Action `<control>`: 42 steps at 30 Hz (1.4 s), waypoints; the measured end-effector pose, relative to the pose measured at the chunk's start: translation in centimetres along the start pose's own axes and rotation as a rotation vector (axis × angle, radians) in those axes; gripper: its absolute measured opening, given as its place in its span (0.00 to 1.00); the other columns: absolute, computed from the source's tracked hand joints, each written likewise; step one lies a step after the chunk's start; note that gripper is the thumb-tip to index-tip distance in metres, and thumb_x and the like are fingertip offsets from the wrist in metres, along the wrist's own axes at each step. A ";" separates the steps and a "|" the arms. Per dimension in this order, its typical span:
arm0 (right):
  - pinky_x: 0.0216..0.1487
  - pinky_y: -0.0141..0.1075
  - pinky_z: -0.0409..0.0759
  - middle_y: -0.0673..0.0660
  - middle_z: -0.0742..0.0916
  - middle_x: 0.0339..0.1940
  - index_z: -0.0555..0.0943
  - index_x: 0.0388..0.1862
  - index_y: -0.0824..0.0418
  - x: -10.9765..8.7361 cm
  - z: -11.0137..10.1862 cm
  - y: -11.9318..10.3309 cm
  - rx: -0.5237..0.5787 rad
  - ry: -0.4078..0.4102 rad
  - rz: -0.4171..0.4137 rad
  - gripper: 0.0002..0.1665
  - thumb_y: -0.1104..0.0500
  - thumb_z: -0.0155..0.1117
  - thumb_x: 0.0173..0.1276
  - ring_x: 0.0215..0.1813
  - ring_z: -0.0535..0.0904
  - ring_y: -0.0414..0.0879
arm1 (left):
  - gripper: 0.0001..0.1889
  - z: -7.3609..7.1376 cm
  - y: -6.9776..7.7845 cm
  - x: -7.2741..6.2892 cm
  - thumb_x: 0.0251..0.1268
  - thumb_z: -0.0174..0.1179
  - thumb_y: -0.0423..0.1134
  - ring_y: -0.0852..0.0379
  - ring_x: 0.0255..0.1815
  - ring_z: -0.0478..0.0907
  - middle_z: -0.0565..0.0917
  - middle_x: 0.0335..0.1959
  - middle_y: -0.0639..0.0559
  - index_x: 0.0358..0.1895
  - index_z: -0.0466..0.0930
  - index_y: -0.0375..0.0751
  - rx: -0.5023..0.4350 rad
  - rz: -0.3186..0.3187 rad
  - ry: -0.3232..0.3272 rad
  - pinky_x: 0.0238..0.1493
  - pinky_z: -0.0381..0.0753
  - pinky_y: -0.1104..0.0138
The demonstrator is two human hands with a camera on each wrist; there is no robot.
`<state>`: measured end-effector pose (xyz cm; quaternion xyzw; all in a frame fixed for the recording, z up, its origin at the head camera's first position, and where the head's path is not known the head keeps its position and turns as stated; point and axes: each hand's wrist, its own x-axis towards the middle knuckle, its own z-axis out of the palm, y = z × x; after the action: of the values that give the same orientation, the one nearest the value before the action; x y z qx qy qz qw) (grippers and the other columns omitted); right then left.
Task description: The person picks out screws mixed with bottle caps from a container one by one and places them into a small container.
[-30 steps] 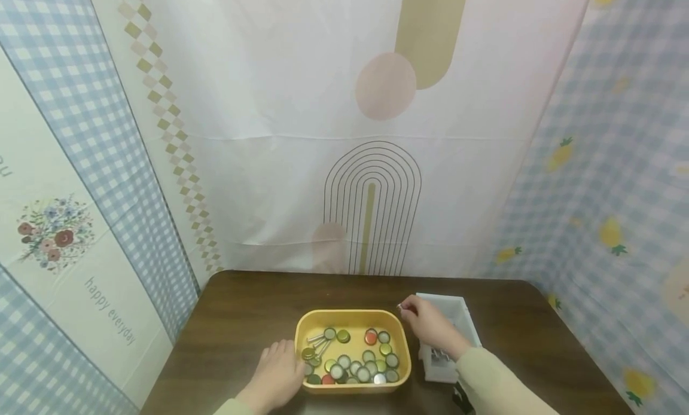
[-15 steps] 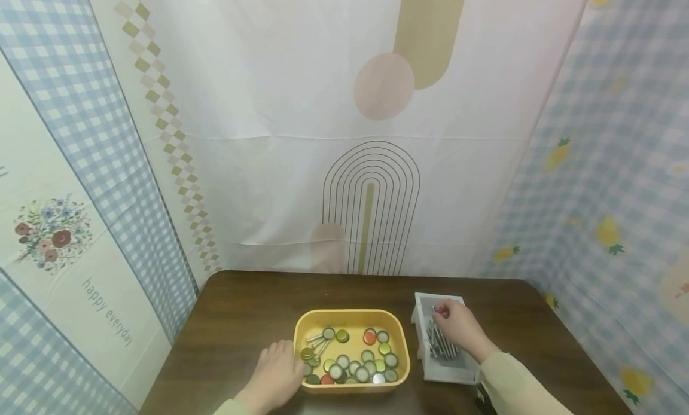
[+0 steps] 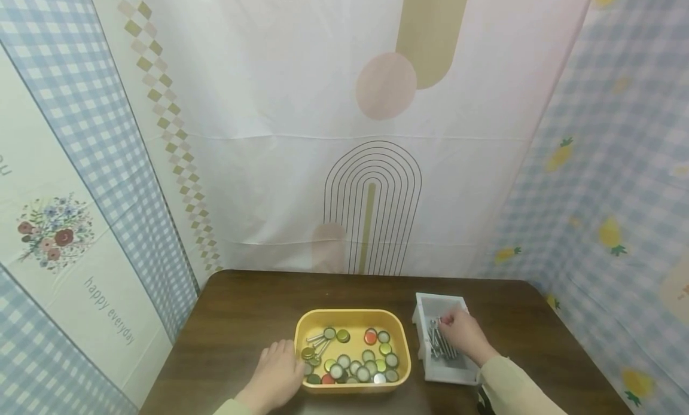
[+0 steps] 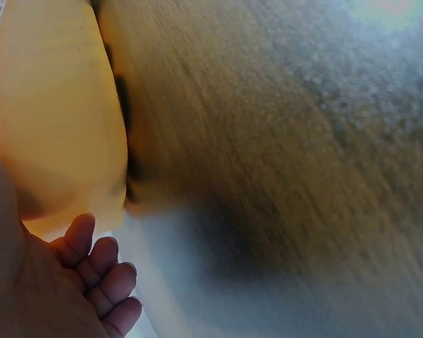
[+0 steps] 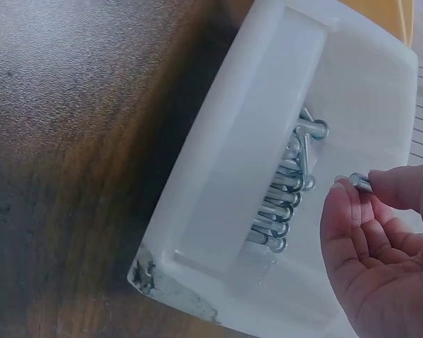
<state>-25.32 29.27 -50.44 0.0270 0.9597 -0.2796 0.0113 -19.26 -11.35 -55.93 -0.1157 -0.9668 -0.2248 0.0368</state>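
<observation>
In the head view, my right hand [image 3: 464,334] is over the white bin [image 3: 454,374]. Thumb and fingertips pinch a short, shiny metal pin [image 5: 360,183], mostly hidden by the fingers. Below it, several similar metal pins [image 5: 278,197] with round heads lie heaped in the bin. My left hand [image 3: 277,373] rests against the left side of the yellow tray [image 3: 352,315], fingers relaxed along its outer wall. Inside that tray are many bottle caps [image 3: 363,374], mostly silver and yellow-green with some red, and a few metal pins [image 3: 322,347] at the left.
Both containers stand side by side on a dark wooden table [image 3: 247,307], with a narrow gap between them. A white patterned cloth [image 3: 269,194] hangs behind the table. Blue checked cloths hang to either side.
My right hand has gone from the bin's upper left edge to above the pins, then slightly down and right, uncovering the heap. The left hand has stayed at the tray.
</observation>
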 end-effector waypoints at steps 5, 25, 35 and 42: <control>0.31 0.43 0.75 0.54 0.79 0.25 0.76 0.31 0.65 -0.2 0.3 -0.1 0.007 0.003 0.005 0.05 0.63 0.61 0.61 0.29 0.75 0.47 | 0.10 0.0 0.0 0.1 0.65 0.49 0.42 0.52 0.34 0.65 0.67 0.29 0.52 0.35 0.70 0.37 0.000 0.000 -0.005 0.43 0.65 0.52; 0.33 0.44 0.75 0.53 0.79 0.23 0.77 0.29 0.65 -0.3 0.8 -0.8 0.005 0.041 -0.040 0.05 0.64 0.60 0.62 0.29 0.75 0.47 | 0.09 -0.1 0.1 0.0 0.65 0.49 0.41 0.52 0.34 0.65 0.67 0.29 0.52 0.35 0.71 0.37 0.001 0.003 -0.003 0.43 0.65 0.52; 0.33 0.43 0.75 0.53 0.80 0.24 0.78 0.30 0.65 -0.2 0.9 -0.6 0.014 0.017 -0.006 0.05 0.63 0.59 0.62 0.29 0.75 0.47 | 0.10 -0.1 0.1 0.0 0.64 0.49 0.42 0.52 0.34 0.65 0.67 0.29 0.52 0.36 0.71 0.37 0.007 -0.002 -0.007 0.42 0.65 0.52; 0.33 0.43 0.75 0.54 0.80 0.26 0.79 0.32 0.66 -0.4 0.5 -0.9 0.039 0.011 0.005 0.07 0.61 0.59 0.64 0.30 0.75 0.47 | 0.10 -0.1 0.1 -0.1 0.65 0.49 0.41 0.52 0.34 0.64 0.67 0.29 0.52 0.35 0.71 0.37 0.002 -0.009 -0.011 0.43 0.65 0.53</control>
<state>-24.99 28.17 -50.38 0.0312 0.9540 -0.2982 0.0063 -19.17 -11.33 -55.77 -0.1127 -0.9677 -0.2234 0.0308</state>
